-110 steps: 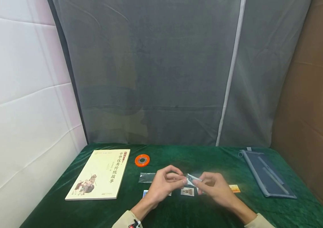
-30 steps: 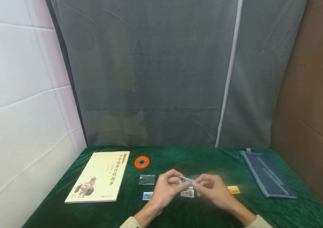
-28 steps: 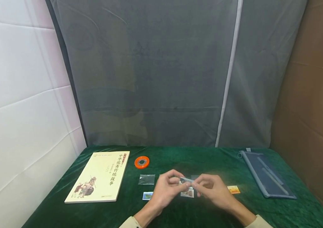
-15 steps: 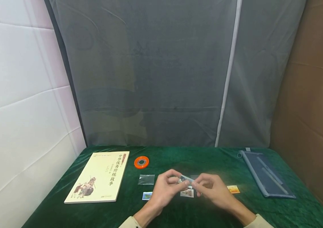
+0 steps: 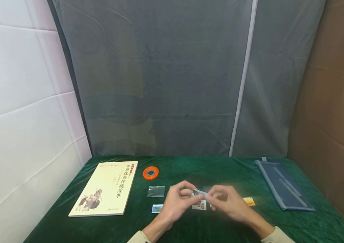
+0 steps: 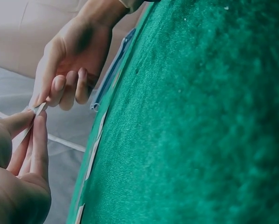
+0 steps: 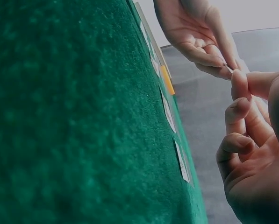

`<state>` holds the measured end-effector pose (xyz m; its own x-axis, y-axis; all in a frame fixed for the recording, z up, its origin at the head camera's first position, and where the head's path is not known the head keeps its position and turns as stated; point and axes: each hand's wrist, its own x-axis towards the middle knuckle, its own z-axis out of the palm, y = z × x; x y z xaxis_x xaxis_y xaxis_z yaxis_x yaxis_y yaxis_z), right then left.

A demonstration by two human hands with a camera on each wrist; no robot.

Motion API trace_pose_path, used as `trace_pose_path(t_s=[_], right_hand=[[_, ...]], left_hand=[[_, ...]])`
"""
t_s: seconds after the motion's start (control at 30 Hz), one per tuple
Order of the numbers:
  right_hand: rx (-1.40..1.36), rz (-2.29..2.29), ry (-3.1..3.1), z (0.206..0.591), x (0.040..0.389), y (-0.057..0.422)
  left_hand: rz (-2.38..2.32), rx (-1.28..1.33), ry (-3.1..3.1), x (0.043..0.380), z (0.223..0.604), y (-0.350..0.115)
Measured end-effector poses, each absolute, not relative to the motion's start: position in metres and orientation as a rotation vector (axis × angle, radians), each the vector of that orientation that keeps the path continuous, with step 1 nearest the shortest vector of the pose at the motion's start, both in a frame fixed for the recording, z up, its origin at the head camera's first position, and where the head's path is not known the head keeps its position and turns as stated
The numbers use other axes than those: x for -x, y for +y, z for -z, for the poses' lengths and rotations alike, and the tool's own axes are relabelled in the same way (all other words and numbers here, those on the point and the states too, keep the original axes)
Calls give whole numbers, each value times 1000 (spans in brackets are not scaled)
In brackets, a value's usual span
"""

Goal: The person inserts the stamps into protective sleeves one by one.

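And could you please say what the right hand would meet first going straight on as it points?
The right hand would likely meet the left hand first, at the card both pinch.

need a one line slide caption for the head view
A left hand and right hand pinch a small card above green cloth, between a book and zip pouch.

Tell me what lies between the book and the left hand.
In the head view, a clear plastic piece and, below it in the image, a small blue-green picture card lie between the book and the left hand.
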<state>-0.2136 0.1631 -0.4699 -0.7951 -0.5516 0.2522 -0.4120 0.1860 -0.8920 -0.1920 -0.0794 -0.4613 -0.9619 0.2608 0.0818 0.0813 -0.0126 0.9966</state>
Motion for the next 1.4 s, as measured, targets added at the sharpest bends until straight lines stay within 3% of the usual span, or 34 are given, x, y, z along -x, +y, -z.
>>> trace_pose_path(t_s=[1.0,1.4], right_hand=[[929,1596,2340,465,214,163],[1025,1424,2448,460,236,196]], left_hand=[[-2090,-427,2055,186,471,-75],[-1704,-669,2440,212,459,-63]])
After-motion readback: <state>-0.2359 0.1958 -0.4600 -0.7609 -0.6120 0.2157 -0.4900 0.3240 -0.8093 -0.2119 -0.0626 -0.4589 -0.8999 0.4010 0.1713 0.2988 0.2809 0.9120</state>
